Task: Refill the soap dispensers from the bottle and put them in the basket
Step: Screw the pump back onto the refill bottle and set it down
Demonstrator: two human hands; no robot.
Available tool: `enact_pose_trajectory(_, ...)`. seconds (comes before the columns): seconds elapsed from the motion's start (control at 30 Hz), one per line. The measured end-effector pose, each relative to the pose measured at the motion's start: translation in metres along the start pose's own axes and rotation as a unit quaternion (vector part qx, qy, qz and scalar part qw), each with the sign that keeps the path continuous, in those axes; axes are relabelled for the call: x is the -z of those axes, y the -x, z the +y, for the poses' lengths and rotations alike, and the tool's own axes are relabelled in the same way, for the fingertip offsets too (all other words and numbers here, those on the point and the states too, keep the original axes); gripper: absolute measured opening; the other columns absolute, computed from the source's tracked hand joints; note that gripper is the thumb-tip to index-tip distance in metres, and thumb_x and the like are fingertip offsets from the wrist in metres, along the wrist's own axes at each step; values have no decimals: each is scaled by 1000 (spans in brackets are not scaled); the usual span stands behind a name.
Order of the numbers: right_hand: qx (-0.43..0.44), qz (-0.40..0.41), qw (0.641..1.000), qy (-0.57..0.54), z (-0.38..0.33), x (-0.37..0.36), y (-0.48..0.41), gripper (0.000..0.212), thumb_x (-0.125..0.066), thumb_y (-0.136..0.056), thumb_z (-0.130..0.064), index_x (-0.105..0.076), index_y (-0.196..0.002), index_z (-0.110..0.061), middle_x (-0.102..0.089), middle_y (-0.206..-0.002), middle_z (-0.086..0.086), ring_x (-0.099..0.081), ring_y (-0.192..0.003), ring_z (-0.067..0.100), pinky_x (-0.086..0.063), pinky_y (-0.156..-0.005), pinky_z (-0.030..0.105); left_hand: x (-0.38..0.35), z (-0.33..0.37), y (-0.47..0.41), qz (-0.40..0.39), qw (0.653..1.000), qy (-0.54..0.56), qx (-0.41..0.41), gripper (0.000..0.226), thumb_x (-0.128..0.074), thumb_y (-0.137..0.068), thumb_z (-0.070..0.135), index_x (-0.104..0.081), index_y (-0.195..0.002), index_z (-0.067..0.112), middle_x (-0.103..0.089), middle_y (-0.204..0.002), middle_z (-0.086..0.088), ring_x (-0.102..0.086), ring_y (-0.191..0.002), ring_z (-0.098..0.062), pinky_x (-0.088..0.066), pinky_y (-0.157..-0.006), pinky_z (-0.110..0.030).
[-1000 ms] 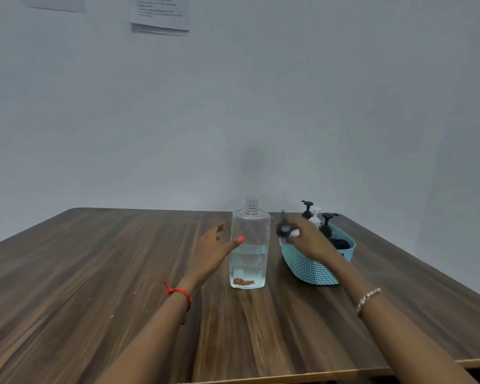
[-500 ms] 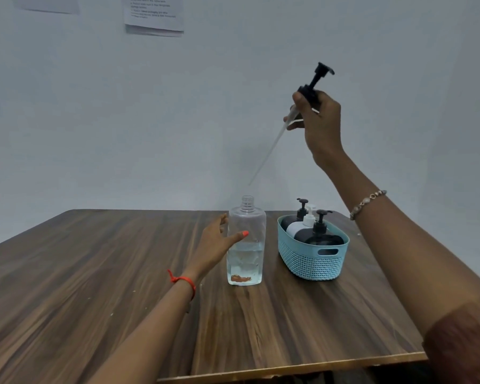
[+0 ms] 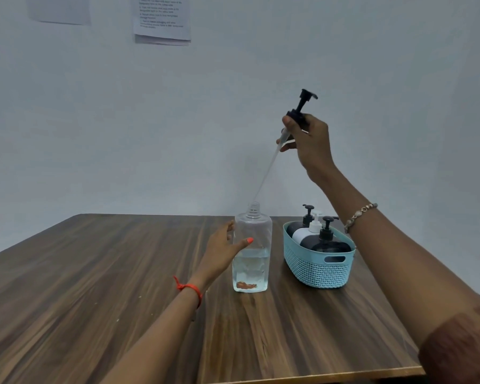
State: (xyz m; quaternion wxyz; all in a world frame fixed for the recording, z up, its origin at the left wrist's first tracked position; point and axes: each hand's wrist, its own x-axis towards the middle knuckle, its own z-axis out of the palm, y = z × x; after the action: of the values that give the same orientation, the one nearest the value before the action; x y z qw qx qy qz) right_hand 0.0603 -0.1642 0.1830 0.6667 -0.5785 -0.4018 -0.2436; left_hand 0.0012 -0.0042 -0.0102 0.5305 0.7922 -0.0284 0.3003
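A clear plastic bottle (image 3: 251, 253), uncapped and roughly half full of clear liquid, stands upright mid-table. My left hand (image 3: 222, 252) rests against its left side, thumb across the front, fingers spread. My right hand (image 3: 309, 142) is raised above and right of the bottle, holding a black pump head (image 3: 302, 108). Its long clear dip tube (image 3: 266, 173) slants down, its tip just above the bottle's threaded neck. A teal woven basket (image 3: 316, 268) right of the bottle holds three dispensers: two dark ones (image 3: 330, 245) and a white one (image 3: 306, 232).
The brown wood-grain table (image 3: 108, 286) ends at its front edge low in the frame, and its right edge passes close behind the basket. A pale wall stands behind the table, with printed paper sheets (image 3: 161, 19) pinned high up.
My right hand lifted the pump from beside the basket to high above the bottle, then came down a little, so the tube tip reached the neck. My left hand stayed on the bottle.
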Motion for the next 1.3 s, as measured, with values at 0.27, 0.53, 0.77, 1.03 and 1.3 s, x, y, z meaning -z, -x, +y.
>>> enact_pose_trajectory(0.27, 10, 5, 1000, 18, 3, 2, -9, 12, -58, -91, -17, -57, -95, -6, -59, -70, 4, -63, -62, 22, -52, -53, 26, -3, -3, -2, 10, 1000, 0, -5, 40, -68, -80, 36, -46, -113, 34, -52, -103, 22, -53, -99, -3, -45, -80, -18)
enact_pose_trajectory(0.53, -61, -51, 995, 64, 35, -14, 16, 13, -61, -89, -16, -62, -94, -4, -64, -72, 11, -63, -64, 27, -53, -61, 35, -5, -6, -6, 20, 1000, -3, 1, 43, -70, -77, 40, -45, -112, 36, -52, -104, 22, -53, -98, -3, -43, -74, -15)
enact_pose_trajectory(0.77, -176, -155, 959, 160, 82, -33, 65, 15, -67, -83, -22, -70, -84, -7, -71, -81, 9, -66, -76, 20, -52, -74, 31, -11, -3, -8, 43, 998, -46, -4, 45, -70, -74, 49, -45, -109, 37, -47, -94, 30, -50, -86, 9, -37, -66, -10)
enact_pose_trajectory(1.03, -162, -94, 966, 177, 101, -35, 86, 41, -75, -75, -31, -67, -82, 9, -66, -74, 21, -60, -63, 27, -43, -61, 25, -14, -1, -14, 9, 1000, -8, 16, 54, -67, -79, 41, -46, -125, 21, -56, -121, 4, -56, -110, -17, -48, -90, -33)
enact_pose_trajectory(1.3, -195, -130, 969, 77, 95, -26, 73, 28, -73, -76, -7, -68, -103, -3, -71, -100, 10, -67, -83, 11, -51, -74, 11, -16, -3, -17, -14, 999, 11, 36, 58, -65, -82, 39, -39, -130, 21, -53, -128, -1, -55, -110, -18, -48, -92, -34)
